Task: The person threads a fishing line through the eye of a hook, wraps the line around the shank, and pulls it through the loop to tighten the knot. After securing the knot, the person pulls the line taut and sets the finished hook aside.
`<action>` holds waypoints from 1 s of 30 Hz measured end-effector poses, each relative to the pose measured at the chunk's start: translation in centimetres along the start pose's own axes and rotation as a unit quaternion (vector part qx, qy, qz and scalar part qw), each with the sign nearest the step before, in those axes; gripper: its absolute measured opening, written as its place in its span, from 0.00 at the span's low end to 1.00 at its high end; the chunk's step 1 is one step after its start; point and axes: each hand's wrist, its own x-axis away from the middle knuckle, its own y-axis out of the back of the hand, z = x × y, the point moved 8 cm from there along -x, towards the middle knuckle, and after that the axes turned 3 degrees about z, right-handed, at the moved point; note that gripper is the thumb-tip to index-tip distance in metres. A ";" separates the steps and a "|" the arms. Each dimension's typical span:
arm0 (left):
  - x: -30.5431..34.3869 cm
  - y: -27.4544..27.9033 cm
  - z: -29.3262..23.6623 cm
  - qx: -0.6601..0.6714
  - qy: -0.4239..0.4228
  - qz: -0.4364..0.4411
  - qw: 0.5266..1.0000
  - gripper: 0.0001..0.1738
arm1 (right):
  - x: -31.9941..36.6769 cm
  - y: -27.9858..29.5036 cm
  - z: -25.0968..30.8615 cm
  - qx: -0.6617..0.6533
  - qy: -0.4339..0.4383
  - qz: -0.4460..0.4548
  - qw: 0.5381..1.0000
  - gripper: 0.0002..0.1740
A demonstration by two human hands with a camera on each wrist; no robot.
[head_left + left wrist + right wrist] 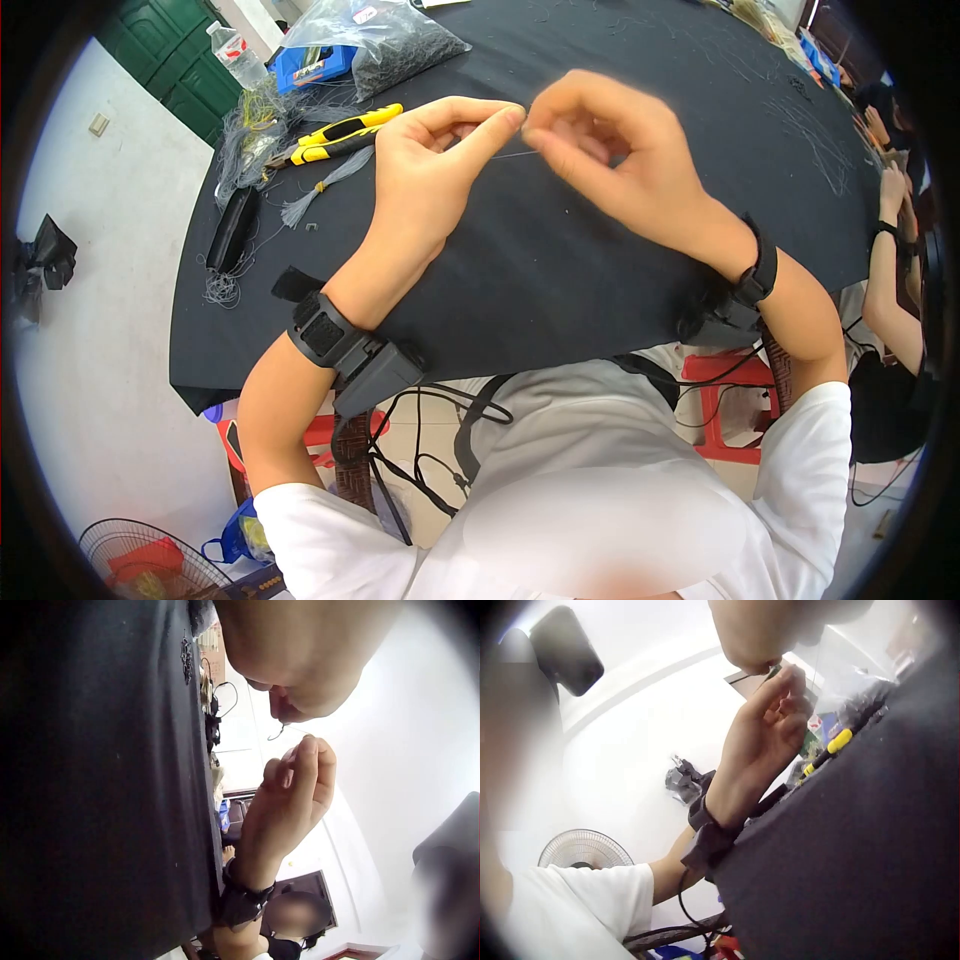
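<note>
Both hands are raised over the black-covered table, their fingertips almost meeting. My left hand (425,165) pinches a small dark fish hook (277,734) between thumb and forefinger; its curved end sticks out in the left wrist view. A thin, pale fishing line (515,155) spans the short gap between the hands. My right hand (620,150) pinches that line at the tips of thumb and forefinger, its other fingers curled in. In the right wrist view the left hand (761,742) shows with its thumb and forefinger together.
Yellow-black pliers (345,135) lie left of the left hand, beside a tied bundle of line (325,190). Behind are a clear bag of dark small pieces (400,50), a blue box (312,70) and a bottle (237,55). Loose line strands (810,140) lie at right. Another person's arm (890,270) is at far right.
</note>
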 end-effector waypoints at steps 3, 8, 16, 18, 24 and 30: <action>0.1 -0.8 -0.2 -0.006 -0.014 0.013 1.000 0.06 | -0.5 1.0 -0.1 0.018 0.028 -0.030 0.999 0.04; 0.4 -1.4 0.1 -0.051 0.018 0.062 0.997 0.08 | -0.8 1.6 -1.0 0.019 0.037 -0.044 0.998 0.04; 0.5 -1.8 -0.2 0.013 0.007 0.086 0.996 0.09 | -0.8 1.5 -3.2 -0.005 -0.019 -0.032 0.999 0.05; 0.5 -1.7 -0.5 0.022 -0.009 0.079 0.997 0.09 | -0.6 1.2 -4.0 -0.025 -0.052 -0.018 0.998 0.06; 0.3 -1.2 -0.3 0.032 -0.029 0.064 0.997 0.09 | 0.5 -0.9 -6.0 -0.174 -0.169 0.039 0.970 0.07; 0.2 -0.2 0.0 0.064 0.004 0.005 0.998 0.09 | 1.8 -3.4 -5.4 -0.290 -0.223 0.098 0.925 0.05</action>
